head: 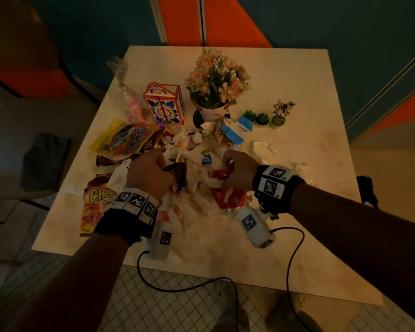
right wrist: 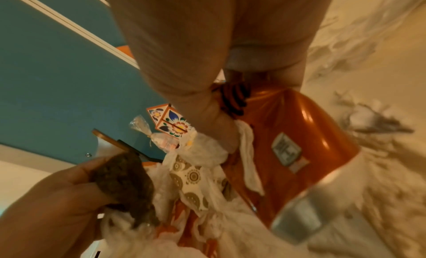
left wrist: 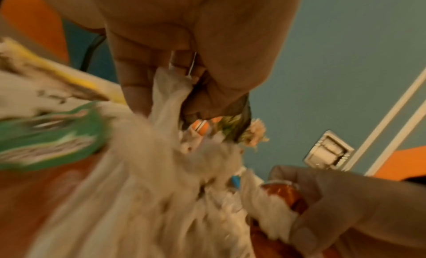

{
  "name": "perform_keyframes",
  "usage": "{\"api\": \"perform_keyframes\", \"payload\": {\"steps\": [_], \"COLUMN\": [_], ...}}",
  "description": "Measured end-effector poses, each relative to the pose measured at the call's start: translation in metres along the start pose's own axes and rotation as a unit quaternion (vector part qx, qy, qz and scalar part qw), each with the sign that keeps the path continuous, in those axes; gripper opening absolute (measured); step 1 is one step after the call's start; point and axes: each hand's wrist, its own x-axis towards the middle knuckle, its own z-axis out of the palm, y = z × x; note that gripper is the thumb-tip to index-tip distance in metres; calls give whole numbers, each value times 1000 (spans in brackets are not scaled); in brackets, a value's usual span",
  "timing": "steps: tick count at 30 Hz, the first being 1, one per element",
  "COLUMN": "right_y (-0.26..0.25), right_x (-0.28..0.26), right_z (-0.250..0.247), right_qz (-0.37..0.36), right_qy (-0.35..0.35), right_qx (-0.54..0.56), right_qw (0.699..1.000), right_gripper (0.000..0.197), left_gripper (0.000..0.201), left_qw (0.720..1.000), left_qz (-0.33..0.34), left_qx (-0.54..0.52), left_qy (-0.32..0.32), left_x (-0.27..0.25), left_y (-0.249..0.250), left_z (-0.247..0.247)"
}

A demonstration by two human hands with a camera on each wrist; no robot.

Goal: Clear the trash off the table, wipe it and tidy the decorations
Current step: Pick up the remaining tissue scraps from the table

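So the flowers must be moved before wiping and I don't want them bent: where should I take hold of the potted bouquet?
Judging from the head view, grip the white pot around its wall, below the blooms. Come from the far right, where the table looks bare; the floral box crowds its left and wrappers lie in front. It stands upright, so probably lift straight up.

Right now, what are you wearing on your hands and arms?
Bare arms. Each wrist has a black band carrying white blocks with black square-pattern markers. A white camera pod hangs under each wrist, with a dark cable trailing off.
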Motion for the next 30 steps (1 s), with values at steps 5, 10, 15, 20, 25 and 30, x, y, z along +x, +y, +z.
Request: {"api": "perform_keyframes", "payload": {"steps": [5,10,15,20,25,30], "right_y": [6,7,5,7,8,12], "right_x": [-5,-8,-14,-20,-25,-31], "right_z": [-15,-19,-21,-26,-36,-45], "right_qz": [6,-5,-15,-28,-19,-14], "right_qy": [3,35,35,50,82,106], "right_qx": [56,0,18,9,15,-14], "right_qw": [998,999,999,998,996,994], "right_gripper": [63,55,49,50,51,49], "left_gripper": [11,12,15,27,25,47], "left_qw": [997,987,957,947,930,993], "left_qz": [57,60,3,-35,-97,-52], "left_qx": [-44,-149,-288,-318,-354,-98], "left_qy": [26,5,-15,-7,13,-38], "left_x": [-2,-4,-6,1,20,30], "left_y": [16,35,40,30,26,10], "left_z": [-19,-34,-36,-35,-40,-14]}}
